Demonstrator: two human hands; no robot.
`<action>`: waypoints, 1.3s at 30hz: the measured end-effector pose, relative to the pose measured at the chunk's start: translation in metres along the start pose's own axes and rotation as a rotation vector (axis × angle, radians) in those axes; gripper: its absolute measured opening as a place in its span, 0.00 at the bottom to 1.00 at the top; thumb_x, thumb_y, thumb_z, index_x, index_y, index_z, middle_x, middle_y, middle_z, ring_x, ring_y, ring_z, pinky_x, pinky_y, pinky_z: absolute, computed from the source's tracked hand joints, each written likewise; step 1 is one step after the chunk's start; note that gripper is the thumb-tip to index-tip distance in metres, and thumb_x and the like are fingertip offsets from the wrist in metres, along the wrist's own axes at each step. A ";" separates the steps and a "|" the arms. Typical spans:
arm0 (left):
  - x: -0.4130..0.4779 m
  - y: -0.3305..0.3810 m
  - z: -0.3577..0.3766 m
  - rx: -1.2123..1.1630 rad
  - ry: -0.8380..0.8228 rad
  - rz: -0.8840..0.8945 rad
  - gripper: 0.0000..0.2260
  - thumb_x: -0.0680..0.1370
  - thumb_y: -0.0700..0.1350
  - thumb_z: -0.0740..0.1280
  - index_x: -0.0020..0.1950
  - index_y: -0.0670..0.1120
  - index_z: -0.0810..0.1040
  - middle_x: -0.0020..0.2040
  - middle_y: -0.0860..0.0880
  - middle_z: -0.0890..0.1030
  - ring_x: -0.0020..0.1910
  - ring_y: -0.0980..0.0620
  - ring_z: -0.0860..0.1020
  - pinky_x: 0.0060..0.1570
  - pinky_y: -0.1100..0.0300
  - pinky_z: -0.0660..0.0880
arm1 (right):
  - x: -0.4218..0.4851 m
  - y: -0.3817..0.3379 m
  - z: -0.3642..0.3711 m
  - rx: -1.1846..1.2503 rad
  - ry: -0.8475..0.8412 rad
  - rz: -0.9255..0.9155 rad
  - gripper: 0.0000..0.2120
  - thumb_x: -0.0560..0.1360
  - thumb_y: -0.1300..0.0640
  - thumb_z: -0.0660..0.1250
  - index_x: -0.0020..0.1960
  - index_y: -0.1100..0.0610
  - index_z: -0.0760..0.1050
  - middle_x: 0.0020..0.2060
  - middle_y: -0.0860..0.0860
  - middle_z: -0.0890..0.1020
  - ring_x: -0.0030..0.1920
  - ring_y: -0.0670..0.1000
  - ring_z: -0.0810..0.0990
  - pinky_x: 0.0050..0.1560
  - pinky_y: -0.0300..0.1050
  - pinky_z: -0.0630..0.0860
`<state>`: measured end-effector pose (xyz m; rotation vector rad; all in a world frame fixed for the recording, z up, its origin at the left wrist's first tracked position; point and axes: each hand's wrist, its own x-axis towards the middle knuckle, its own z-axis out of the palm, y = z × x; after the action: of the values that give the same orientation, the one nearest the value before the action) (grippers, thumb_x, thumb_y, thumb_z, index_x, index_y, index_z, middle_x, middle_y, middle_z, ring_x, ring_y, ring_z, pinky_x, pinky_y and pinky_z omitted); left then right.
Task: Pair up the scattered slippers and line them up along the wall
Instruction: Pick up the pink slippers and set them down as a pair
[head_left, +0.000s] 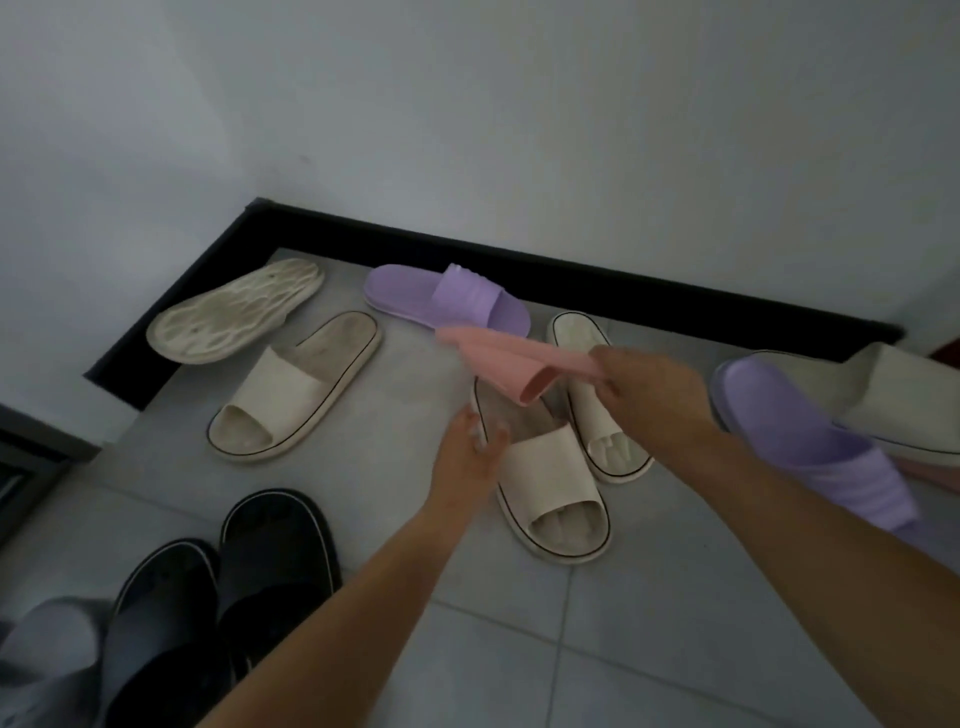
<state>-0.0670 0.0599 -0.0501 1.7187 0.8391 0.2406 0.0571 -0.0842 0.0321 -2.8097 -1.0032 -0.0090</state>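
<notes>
**While a Pink Slipper Hung in the Right Hand**

As we looked down at the grey tiled floor (649, 639), the right hand (649, 395) pinched a soft pink rubber slipper (498, 358) by one end and held it in the air. The left hand (470, 452) reached to the heel rim of a cream open-toed slipper (545, 483). Its fingers seemed to touch that rim, but blur kept us from telling whether they gripped it. A lilac ribbed-strap slipper (447, 301) lay just beside the black skirting board (571, 270). A second lilac slipper (810, 441) lay at the right, partly over another cream slipper (893, 410). At the left, an upturned cream slipper (234, 312) sat near an upright cream slipper (296, 389). Two black slippers (280, 561) stood together at the lower left.
</notes>
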 end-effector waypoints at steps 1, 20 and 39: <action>-0.003 0.010 0.003 -0.092 0.030 -0.013 0.10 0.76 0.43 0.68 0.54 0.51 0.70 0.45 0.59 0.73 0.43 0.58 0.75 0.44 0.65 0.72 | -0.009 0.003 -0.003 0.155 0.012 0.073 0.09 0.75 0.56 0.62 0.53 0.56 0.75 0.42 0.56 0.81 0.42 0.60 0.80 0.40 0.51 0.74; -0.141 0.133 0.140 0.122 -0.460 0.078 0.13 0.74 0.33 0.65 0.56 0.43 0.70 0.43 0.52 0.76 0.36 0.55 0.77 0.24 0.63 0.74 | -0.249 0.227 -0.071 0.919 -0.481 0.761 0.08 0.77 0.45 0.61 0.52 0.48 0.70 0.44 0.50 0.80 0.35 0.46 0.82 0.36 0.38 0.74; -0.167 0.111 0.263 0.261 -0.390 -0.084 0.13 0.74 0.33 0.63 0.55 0.46 0.69 0.45 0.51 0.76 0.38 0.53 0.77 0.27 0.57 0.76 | -0.167 0.358 -0.011 0.834 -0.018 0.939 0.26 0.74 0.60 0.64 0.70 0.57 0.64 0.61 0.60 0.76 0.58 0.60 0.77 0.59 0.56 0.76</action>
<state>0.0039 -0.2586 0.0073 1.8845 0.6699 -0.2666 0.1533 -0.4642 -0.0191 -2.1879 0.3474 0.4269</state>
